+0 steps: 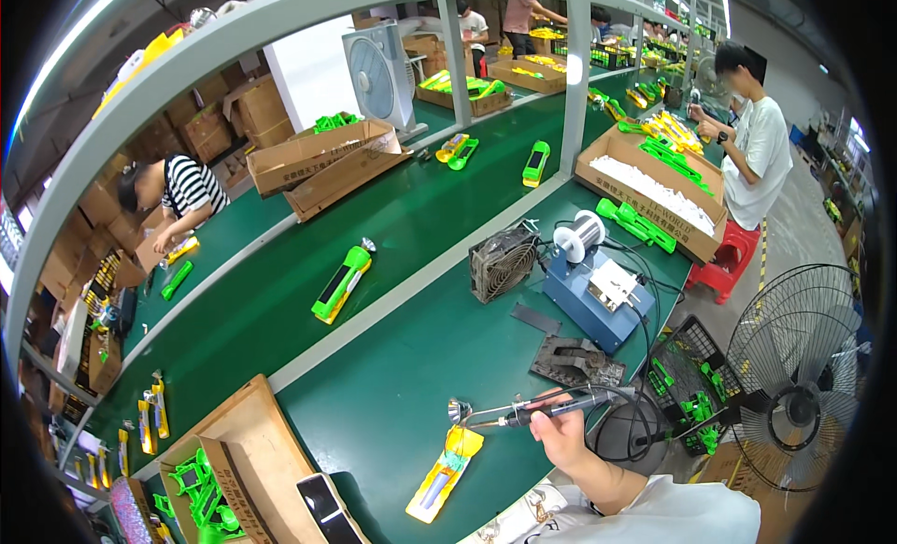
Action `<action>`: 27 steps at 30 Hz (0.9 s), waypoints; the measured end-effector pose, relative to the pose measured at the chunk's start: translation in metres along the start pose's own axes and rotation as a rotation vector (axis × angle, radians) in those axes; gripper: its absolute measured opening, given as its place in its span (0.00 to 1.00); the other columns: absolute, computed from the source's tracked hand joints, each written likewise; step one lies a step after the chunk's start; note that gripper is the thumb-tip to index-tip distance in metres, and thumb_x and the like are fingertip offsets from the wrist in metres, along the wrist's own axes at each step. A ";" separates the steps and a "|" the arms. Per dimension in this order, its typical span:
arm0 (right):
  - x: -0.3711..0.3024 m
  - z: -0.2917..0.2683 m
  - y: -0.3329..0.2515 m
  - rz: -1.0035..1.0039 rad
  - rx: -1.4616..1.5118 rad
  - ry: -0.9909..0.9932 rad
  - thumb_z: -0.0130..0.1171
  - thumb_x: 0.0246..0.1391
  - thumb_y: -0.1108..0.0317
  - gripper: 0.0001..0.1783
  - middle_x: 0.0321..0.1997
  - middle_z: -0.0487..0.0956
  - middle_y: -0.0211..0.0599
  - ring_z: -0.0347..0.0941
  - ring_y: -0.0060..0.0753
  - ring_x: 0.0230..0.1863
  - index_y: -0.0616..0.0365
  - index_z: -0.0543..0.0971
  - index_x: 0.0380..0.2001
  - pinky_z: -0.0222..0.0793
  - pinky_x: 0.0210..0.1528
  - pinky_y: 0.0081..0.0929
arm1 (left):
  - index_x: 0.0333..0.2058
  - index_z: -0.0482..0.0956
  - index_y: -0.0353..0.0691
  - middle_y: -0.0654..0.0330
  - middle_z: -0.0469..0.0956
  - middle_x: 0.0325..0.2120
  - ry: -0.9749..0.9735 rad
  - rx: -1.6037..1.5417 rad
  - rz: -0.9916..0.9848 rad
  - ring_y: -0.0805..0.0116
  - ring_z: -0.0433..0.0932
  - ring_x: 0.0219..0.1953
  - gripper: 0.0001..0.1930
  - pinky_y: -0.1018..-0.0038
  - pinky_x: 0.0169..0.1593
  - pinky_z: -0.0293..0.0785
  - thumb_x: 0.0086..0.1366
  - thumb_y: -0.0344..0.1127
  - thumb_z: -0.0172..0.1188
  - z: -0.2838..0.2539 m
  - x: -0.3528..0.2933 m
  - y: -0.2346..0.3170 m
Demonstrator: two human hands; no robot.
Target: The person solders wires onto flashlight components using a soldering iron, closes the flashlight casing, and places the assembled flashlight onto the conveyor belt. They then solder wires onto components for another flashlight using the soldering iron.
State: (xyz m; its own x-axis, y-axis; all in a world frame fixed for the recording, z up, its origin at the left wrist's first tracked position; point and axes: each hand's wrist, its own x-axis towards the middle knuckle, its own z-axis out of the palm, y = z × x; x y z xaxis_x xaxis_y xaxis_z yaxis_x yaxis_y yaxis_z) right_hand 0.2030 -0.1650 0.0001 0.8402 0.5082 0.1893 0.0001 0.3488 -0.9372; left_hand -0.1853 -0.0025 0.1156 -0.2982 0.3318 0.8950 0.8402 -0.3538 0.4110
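My right hand [561, 438] is closed around a soldering iron [537, 414] with a cable running from its back end. The iron points left, its tip close to a small silver lamp reflector [459, 410]; whether they touch I cannot tell. Just below the reflector lies a yellow flashlight housing half [425, 503] on the green bench, its open side up. Inside it are wires and a bluish-grey cylindrical cell [435, 491]. My left hand does not show.
A blue soldering machine [587, 306] with a solder spool [579, 234], a small square fan [505, 266] and a dark iron stand [575, 362] stand behind my hand. A green-and-yellow flashlight [342, 284] lies on the conveyor belt. A large fan [799, 404] stands right; co-workers sit farther off.
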 end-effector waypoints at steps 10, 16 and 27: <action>0.002 0.006 -0.009 -0.096 -0.013 0.009 0.48 0.49 0.70 0.08 0.29 0.67 0.34 0.60 0.17 0.17 0.61 0.65 0.32 0.57 0.16 0.14 | 0.34 0.68 0.33 0.60 0.69 0.30 -0.867 -0.796 -0.343 0.72 0.70 0.30 0.11 0.80 0.34 0.68 0.50 0.18 0.50 0.100 -0.037 0.086; 0.003 -0.004 -0.009 -0.109 -0.022 0.140 0.48 0.50 0.66 0.08 0.14 0.61 0.26 0.56 0.15 0.15 0.59 0.65 0.31 0.52 0.18 0.13 | 0.29 0.73 0.34 0.51 0.74 0.25 -1.385 -0.667 -0.064 0.59 0.75 0.28 0.07 0.73 0.34 0.70 0.49 0.27 0.56 0.181 -0.109 0.160; -0.004 -0.015 -0.004 -0.080 0.028 0.254 0.47 0.47 0.73 0.07 0.28 0.66 0.34 0.58 0.17 0.14 0.61 0.66 0.32 0.55 0.15 0.13 | 0.32 0.74 0.38 0.57 0.74 0.30 -1.332 -0.794 0.148 0.60 0.73 0.33 0.08 0.72 0.39 0.67 0.51 0.27 0.53 0.134 -0.125 0.180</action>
State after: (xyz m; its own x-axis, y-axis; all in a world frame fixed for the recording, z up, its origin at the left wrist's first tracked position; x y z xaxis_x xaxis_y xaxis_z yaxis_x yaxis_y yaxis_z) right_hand 0.2079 -0.1801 -0.0010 0.9472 0.2658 0.1792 0.0596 0.4032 -0.9132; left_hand 0.0635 0.0093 0.0545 0.7269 0.6092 0.3170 0.2498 -0.6645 0.7043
